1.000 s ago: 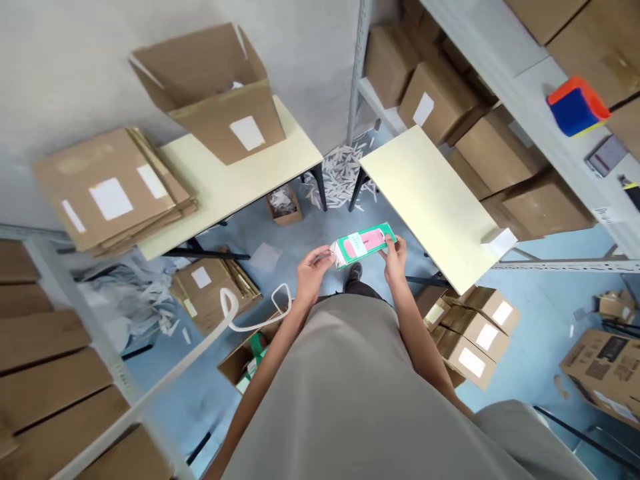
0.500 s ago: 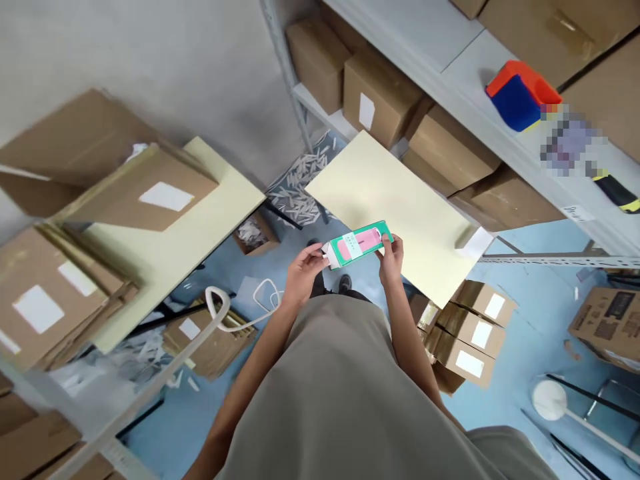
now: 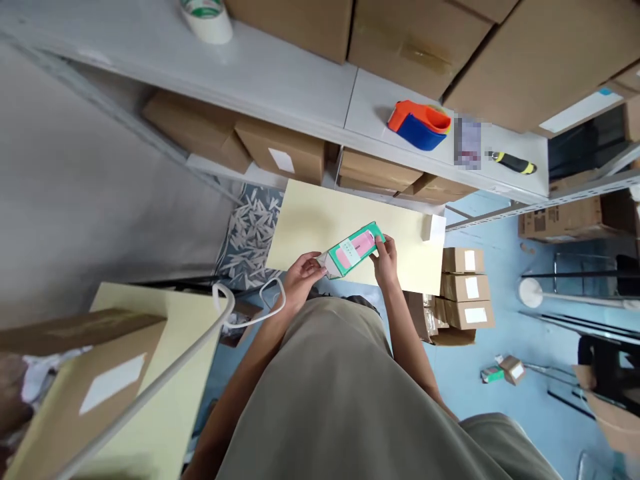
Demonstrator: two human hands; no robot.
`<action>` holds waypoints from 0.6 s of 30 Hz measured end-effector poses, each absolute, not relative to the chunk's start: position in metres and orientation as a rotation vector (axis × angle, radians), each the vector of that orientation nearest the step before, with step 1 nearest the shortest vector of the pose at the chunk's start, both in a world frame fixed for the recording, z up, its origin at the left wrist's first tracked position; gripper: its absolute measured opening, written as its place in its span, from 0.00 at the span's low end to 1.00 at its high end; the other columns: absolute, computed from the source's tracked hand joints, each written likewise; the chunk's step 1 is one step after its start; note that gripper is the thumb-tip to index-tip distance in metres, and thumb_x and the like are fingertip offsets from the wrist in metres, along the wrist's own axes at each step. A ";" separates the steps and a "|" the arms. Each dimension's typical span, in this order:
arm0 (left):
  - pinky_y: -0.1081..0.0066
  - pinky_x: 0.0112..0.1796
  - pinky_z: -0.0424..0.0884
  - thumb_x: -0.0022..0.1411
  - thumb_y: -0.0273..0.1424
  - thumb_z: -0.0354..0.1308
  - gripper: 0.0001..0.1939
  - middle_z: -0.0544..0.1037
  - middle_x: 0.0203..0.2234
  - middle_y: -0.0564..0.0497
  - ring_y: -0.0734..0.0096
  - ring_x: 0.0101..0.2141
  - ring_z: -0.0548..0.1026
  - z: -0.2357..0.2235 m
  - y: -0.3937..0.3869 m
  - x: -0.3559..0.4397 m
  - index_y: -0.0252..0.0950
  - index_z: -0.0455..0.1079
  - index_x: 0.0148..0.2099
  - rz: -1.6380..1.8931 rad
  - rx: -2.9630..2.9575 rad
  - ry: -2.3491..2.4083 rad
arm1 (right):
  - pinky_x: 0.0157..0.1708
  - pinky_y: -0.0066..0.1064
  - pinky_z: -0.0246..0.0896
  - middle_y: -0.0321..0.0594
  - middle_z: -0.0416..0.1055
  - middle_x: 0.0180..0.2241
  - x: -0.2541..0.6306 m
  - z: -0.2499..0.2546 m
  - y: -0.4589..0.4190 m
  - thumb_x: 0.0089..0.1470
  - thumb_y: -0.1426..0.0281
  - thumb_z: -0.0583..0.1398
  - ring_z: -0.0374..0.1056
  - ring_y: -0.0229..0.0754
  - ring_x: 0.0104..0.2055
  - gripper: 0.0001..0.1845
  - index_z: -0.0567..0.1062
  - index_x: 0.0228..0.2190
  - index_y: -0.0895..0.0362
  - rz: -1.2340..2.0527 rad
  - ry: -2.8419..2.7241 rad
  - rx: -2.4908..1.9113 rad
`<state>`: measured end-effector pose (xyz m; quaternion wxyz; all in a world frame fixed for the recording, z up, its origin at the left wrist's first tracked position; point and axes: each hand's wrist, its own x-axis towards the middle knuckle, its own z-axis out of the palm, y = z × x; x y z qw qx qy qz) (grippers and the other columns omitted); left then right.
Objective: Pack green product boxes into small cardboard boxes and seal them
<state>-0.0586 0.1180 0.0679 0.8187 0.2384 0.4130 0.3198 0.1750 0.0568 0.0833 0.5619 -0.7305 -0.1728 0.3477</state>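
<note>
Green-and-pink carton (image 3: 356, 251), slanted — one end held by left hand (image 3: 302, 277), the other by right hand (image 3: 387, 264); too tight a squeeze could crease its sides.

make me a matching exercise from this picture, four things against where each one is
1. green-and-pink box
2. tape roll
3. white block
4. paper strips

A. on the grey shelf
B. scattered on the floor
C. held between left hand and right hand
D. on the yellow table ahead

Pairs: 1-C, 2-A, 3-D, 4-B
</note>
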 end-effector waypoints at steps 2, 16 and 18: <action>0.58 0.51 0.80 0.52 0.35 0.78 0.20 0.82 0.40 0.47 0.58 0.45 0.81 0.064 0.138 -0.062 0.39 0.78 0.46 0.544 0.390 0.805 | 0.45 0.33 0.74 0.36 0.72 0.43 0.173 0.081 0.071 0.59 0.43 0.63 0.71 0.42 0.47 0.25 0.68 0.44 0.48 0.788 -0.378 -1.714; 0.41 0.55 0.80 0.58 0.40 0.75 0.25 0.85 0.49 0.44 0.44 0.55 0.83 0.096 0.172 -0.021 0.42 0.73 0.54 0.145 0.304 0.454 | 0.47 0.36 0.73 0.37 0.76 0.40 0.195 0.108 0.131 0.58 0.48 0.61 0.72 0.47 0.45 0.21 0.72 0.42 0.51 0.682 -0.453 -1.634; 0.44 0.53 0.83 0.55 0.41 0.77 0.27 0.84 0.49 0.44 0.45 0.53 0.83 0.100 0.170 -0.014 0.41 0.73 0.53 0.167 0.353 0.478 | 0.48 0.38 0.74 0.39 0.79 0.45 0.206 0.112 0.128 0.59 0.48 0.62 0.74 0.47 0.47 0.22 0.74 0.45 0.51 0.712 -0.480 -1.621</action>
